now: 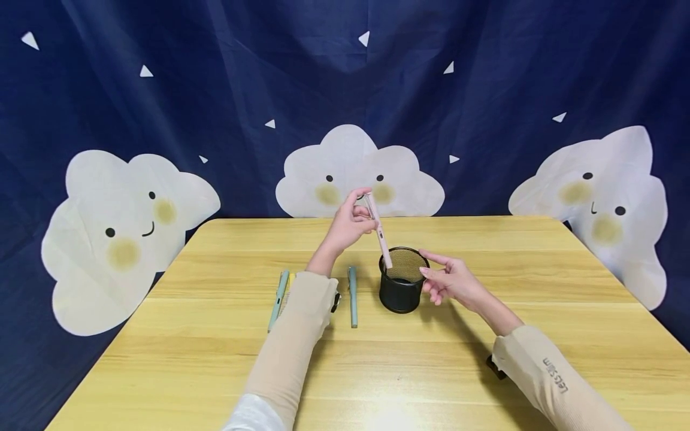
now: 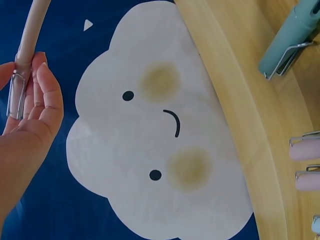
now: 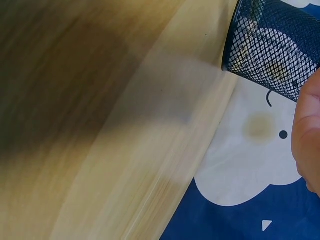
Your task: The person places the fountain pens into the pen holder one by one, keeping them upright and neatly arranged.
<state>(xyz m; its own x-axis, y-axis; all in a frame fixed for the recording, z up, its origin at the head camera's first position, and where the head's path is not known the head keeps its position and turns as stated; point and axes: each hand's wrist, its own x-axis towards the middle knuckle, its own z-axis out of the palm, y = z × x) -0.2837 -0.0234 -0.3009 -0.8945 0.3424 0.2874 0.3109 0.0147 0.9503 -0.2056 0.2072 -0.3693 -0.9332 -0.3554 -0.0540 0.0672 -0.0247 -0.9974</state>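
Note:
In the head view my left hand (image 1: 353, 222) pinches a pale pink pen (image 1: 381, 238) with a wire clip. The clip end points up, and the pen slants down until its lower end overlaps the mouth of a black mesh pen holder (image 1: 400, 296). My right hand (image 1: 453, 280) grips the holder's right side near the rim, thumb and index finger at the edge. The holder stands upright on the table. The left wrist view shows the pink pen (image 2: 34, 35) between thumb and fingers of my left hand (image 2: 37, 125).
A teal pen (image 1: 353, 297) lies left of the holder. Another teal pen (image 1: 278, 300) lies farther left beside something yellow, partly behind my left sleeve (image 1: 302, 335). Pink pens (image 2: 306, 149) show at the left wrist view's edge. A dark blue curtain (image 1: 345, 72) with clouds hangs behind the wooden table (image 1: 215, 371).

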